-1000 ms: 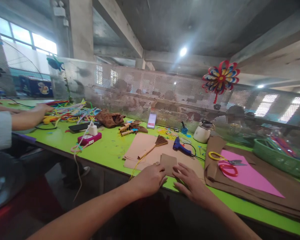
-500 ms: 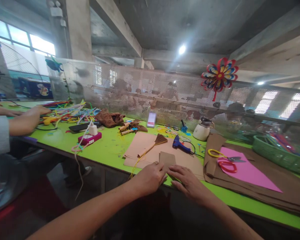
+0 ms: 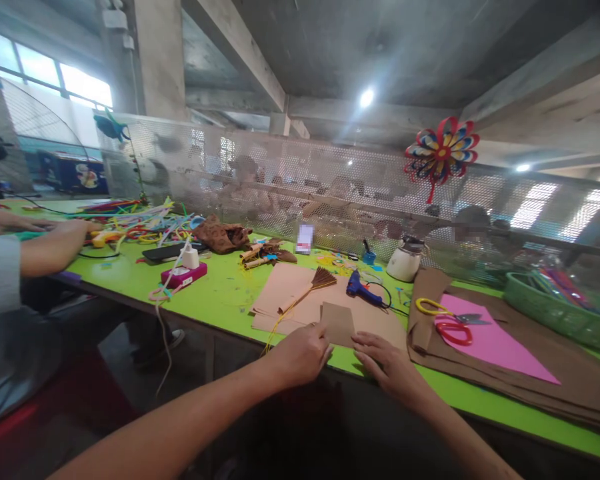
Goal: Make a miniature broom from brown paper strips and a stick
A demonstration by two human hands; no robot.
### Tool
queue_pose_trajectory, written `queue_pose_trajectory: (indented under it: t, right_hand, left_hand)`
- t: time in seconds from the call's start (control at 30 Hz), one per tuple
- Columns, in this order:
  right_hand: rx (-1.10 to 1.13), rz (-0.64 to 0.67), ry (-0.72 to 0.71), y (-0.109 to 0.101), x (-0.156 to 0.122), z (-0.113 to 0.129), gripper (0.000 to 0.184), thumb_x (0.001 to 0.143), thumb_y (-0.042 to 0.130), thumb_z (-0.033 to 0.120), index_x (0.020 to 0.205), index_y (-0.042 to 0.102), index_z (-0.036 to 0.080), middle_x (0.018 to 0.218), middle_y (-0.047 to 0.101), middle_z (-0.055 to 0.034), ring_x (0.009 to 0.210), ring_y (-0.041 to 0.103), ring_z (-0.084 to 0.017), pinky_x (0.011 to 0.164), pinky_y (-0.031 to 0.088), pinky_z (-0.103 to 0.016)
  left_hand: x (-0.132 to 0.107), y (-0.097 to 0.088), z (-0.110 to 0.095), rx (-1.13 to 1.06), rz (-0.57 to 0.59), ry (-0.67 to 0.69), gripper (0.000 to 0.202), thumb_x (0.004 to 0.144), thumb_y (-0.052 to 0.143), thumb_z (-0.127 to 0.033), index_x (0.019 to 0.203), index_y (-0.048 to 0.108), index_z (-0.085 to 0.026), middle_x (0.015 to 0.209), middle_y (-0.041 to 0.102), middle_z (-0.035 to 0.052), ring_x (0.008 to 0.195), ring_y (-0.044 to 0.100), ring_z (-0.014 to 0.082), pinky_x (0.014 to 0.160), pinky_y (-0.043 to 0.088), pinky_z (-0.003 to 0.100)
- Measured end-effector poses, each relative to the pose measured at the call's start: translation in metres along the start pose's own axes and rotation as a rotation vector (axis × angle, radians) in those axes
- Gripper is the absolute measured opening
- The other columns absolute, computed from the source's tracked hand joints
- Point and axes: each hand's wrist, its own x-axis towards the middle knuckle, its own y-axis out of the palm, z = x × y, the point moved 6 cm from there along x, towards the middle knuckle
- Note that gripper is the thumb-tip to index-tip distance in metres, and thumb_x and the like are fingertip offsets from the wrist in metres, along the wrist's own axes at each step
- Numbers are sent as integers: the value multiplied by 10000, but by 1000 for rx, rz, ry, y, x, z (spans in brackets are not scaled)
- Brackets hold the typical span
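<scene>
A small brown piece of paper (image 3: 337, 323) lies at the near edge of the green table, over larger tan sheets. My left hand (image 3: 304, 352) is closed at its lower left edge, fingers curled and pinching the paper. By the lower right corner rests my right hand (image 3: 384, 359), open, its fingers stretched out; whether the fingertips touch the paper is hard to tell. Just beyond, a fan-shaped brown paper piece with a rolled handle (image 3: 305, 293) and yellow strands lies on the tan sheets (image 3: 280, 283). A blue glue gun (image 3: 363, 290) sits to its right.
Yellow-and-red scissors (image 3: 455, 321) lie on pink paper (image 3: 505, 353) atop brown sheets at right, near a green basket (image 3: 545, 307). A kettle (image 3: 405, 260) stands behind. Left are a pink power strip (image 3: 184, 275), its cord, colourful strips (image 3: 150, 223) and another person's arms (image 3: 55, 247).
My right hand has slid slightly right, away from my left hand, uncovering more of the brown paper's lower right. My left hand stays at the paper's left edge.
</scene>
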Motion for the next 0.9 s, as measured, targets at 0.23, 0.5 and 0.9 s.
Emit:
queue_pose_trajectory:
  t: [0.23,0.5,0.9]
  right_hand:
    - [-7,-62,6,0,-2,1,350,924,405,332,1023,701,174,1161,648,-107,1159,536,-235,1003,424,-435]
    - [5,-118,-45,-4,-4,5,304,906,437,317,1005,682,167,1104,663,-125,1114,553,-244,978,434,-436]
    - [361,-445,220,-63,-9,20,354,855,482,477,797,687,194,898,704,-107,890,643,-271,793,528,-409]
  left_hand:
    - [-3,2,2,-56,-65,-40,336,931,319,-229,869,623,-101,907,556,113,813,546,178,786,446,302]
    - [-2,-5,2,-43,-111,-76,325,919,354,-250,823,631,-111,899,565,96,805,549,177,760,451,297]
    - [-3,-4,4,-52,-99,-85,271,906,383,-235,782,598,-125,891,559,89,813,540,166,776,445,287]
